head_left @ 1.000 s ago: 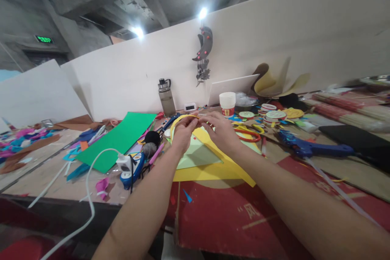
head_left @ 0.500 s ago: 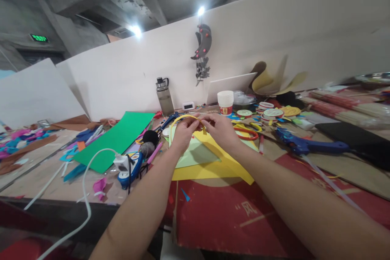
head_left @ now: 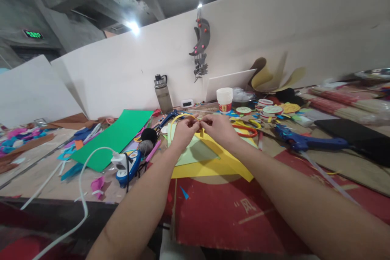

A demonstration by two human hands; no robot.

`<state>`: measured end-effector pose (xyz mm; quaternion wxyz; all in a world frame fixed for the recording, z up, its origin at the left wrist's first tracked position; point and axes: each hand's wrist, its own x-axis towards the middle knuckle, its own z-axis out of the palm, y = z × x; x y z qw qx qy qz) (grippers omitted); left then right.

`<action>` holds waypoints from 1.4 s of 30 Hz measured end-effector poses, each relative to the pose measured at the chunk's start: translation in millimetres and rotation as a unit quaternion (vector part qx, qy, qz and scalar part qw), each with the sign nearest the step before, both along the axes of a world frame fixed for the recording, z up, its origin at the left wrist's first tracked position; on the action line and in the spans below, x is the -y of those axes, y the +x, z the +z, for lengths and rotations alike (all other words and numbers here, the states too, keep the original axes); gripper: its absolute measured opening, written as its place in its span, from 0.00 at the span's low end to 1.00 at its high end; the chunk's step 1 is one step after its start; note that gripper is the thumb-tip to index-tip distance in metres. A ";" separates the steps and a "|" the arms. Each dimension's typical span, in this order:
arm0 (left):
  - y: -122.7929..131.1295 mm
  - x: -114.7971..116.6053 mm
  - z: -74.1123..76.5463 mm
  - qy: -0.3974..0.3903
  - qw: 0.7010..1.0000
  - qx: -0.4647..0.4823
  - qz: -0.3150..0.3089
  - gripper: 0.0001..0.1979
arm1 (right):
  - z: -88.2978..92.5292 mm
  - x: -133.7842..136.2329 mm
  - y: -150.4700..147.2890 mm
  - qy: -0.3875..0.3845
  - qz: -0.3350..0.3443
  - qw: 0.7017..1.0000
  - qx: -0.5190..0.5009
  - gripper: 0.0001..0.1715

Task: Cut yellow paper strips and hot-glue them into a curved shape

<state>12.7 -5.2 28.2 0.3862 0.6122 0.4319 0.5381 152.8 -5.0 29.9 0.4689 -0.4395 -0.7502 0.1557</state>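
My left hand (head_left: 185, 131) and my right hand (head_left: 218, 128) meet fingertip to fingertip above the sheets. Both pinch a narrow yellow strip (head_left: 176, 118), which curves in an arc behind my left hand; a short end of it hangs between the hands. The exact spot where the fingers press is partly hidden. Below them a pale green sheet (head_left: 196, 152) lies over a yellow sheet (head_left: 210, 169) on the red cardboard (head_left: 210, 219). Scissors with red-orange handles (head_left: 246, 131) lie just right of my right hand.
A blue glue gun (head_left: 307, 143) lies at the right. Behind my hands stand paper cups (head_left: 224, 99) and a bottle (head_left: 163, 95). To the left are a green sheet (head_left: 112, 140), a power strip (head_left: 129, 169) with a white cable (head_left: 83, 195), and yarn balls (head_left: 148, 135).
The strip's arc behind my left hand looks a little smaller and lower. Both hands stay together in nearly the same place, and the view has shifted slightly.
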 end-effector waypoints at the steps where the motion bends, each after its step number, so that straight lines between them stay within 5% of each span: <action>1: 0.1 -0.3 -0.4 0.000 1.000 -0.006 0.003 0.03 | -0.2 -0.1 0.0 -0.003 0.001 1.000 0.003 0.11; 19: 1.8 1.0 0.6 -0.011 1.000 0.002 -0.025 0.04 | -2.7 -0.6 -0.9 0.044 -0.048 0.995 0.074 0.10; 26: 3.7 0.7 -4.3 0.003 0.999 -0.040 0.012 0.03 | -1.3 1.6 -3.6 0.016 -0.073 0.995 0.060 0.06; 36: -3.9 -10.4 -11.6 -0.031 0.996 0.068 -0.048 0.06 | -2.5 -3.4 -2.2 -0.067 -0.038 0.996 -0.040 0.08; 42: -7.8 -16.8 -14.0 -0.066 0.987 0.140 -0.038 0.07 | 24.9 -1.7 11.4 -0.081 -0.042 0.995 0.042 0.06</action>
